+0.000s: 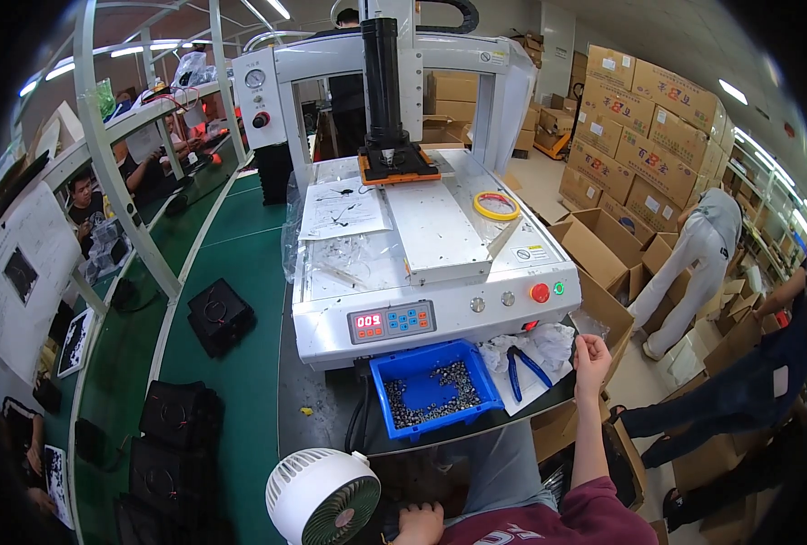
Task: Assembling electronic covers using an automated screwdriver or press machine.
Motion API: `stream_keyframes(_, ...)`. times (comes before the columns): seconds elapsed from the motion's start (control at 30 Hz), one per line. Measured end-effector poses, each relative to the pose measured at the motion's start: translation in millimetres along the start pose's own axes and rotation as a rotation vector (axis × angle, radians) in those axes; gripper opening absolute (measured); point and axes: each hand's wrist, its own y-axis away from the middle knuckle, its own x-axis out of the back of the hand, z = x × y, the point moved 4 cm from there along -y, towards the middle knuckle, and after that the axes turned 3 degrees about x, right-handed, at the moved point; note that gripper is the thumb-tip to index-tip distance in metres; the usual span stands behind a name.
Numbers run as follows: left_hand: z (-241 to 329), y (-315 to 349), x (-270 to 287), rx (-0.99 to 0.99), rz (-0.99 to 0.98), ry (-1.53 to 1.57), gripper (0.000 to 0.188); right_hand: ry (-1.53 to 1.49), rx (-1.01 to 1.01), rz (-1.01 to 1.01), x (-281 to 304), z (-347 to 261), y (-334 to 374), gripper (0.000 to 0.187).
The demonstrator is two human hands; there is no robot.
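My right hand [590, 363] is raised beside the front right corner of a white bench machine [440, 313]. Its fingers are curled together, and whatever may be in them is too small to make out. Low at the front, my left hand [420, 524] is near my lap beside a white fan [323, 498]. Its fingers bend around a dark thing that is mostly hidden. Between the hands and the machine sits a blue bin [435, 391] with many small metal parts. Blue-handled cutters [526, 372] lie on white paper to its right, next to crumpled white wrapping [549, 343].
A yellow tape roll [496, 206] and a printed sheet [342, 211] lie on the machine bed, under its black press head [383, 100]. Black units [220, 316] line the green conveyor [240, 245] at left. Cartons [644, 127] are stacked at right, where people stand.
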Motion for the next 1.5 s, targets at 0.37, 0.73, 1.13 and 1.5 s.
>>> stream_keyframes(0.37,1.7,3.2,3.5,0.007,0.034,-0.002,0.053,-0.01,0.001,-0.002,0.9,1.2,0.3,0.007)
stream_keyframes(0.73,1.5,0.5,2.6,0.024,-0.028,0.007,0.054,-0.011,0.009,-0.002,0.7,0.5,-0.2,0.007)
stream_keyframes(1.13,1.3,0.6,1.8,0.016,-0.039,0.008,0.054,0.003,0.002,0.001,0.4,-0.2,0.3,0.008)
stream_keyframes(1.5,1.0,1.0,3.3,0.013,-0.033,0.01,0.054,0.008,-0.005,-0.007,1.9,2.5,-0.8,0.008)
